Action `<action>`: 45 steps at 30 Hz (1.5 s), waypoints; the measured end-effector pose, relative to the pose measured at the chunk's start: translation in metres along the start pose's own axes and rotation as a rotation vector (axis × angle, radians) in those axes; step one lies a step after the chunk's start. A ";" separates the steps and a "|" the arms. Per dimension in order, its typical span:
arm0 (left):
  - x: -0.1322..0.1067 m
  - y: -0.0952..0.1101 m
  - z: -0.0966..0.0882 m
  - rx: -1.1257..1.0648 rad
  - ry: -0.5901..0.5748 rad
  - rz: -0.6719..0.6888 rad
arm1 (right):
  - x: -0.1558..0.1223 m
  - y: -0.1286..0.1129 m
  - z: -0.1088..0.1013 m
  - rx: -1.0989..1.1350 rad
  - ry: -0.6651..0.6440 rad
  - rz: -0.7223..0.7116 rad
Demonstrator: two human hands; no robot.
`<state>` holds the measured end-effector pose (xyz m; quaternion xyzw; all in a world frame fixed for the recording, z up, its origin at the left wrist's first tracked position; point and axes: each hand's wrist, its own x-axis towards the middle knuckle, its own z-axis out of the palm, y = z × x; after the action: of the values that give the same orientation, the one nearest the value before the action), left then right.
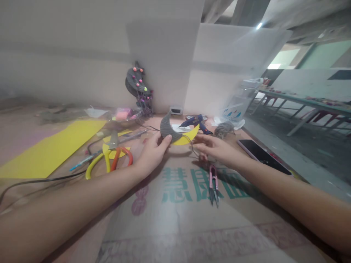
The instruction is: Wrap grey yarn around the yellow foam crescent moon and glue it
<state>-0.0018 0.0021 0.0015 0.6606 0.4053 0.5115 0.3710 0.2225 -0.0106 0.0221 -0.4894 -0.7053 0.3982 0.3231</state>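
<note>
On the far left, a big yellow sheet (63,149) lies flat, and scissors (107,160) with yellow and orange handles are beside it. Next, a dark grey shape (131,82) with pink beads stands near the wall. The left hand (153,153) has its thumb and fingers closed on a moon shape (168,128), held up over the cardboard (164,233) in the middle. The moon is thin and curved, with two points. Its left part is wrapped in grey yarn, row by row; its right part is bare, smooth yellow. A loose strand (191,142) hangs from it. Big green writing on the cardboard starts with 慧; I can't read the rest for sure. The right hand (214,147) is by the yellow tip, fingers a bit bent; I can't tell if they pinch the strand. Below are pink snips (214,182), then a black phone (263,156) farther right.
</note>
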 end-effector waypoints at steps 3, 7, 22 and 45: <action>0.000 0.000 -0.001 0.021 0.007 0.005 | -0.002 -0.001 0.009 0.103 -0.114 0.126; 0.001 -0.002 -0.001 0.054 -0.004 -0.020 | -0.005 -0.010 0.004 -0.226 -0.038 0.020; -0.002 -0.004 0.003 -0.009 -0.266 -0.098 | 0.011 0.012 -0.023 -0.355 0.418 -0.163; -0.003 -0.004 0.004 -0.189 -0.472 -0.156 | 0.005 0.010 -0.012 -0.364 0.439 -0.195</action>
<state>0.0011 0.0002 -0.0043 0.6907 0.3079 0.3488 0.5537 0.2355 -0.0005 0.0194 -0.5436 -0.7220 0.1171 0.4117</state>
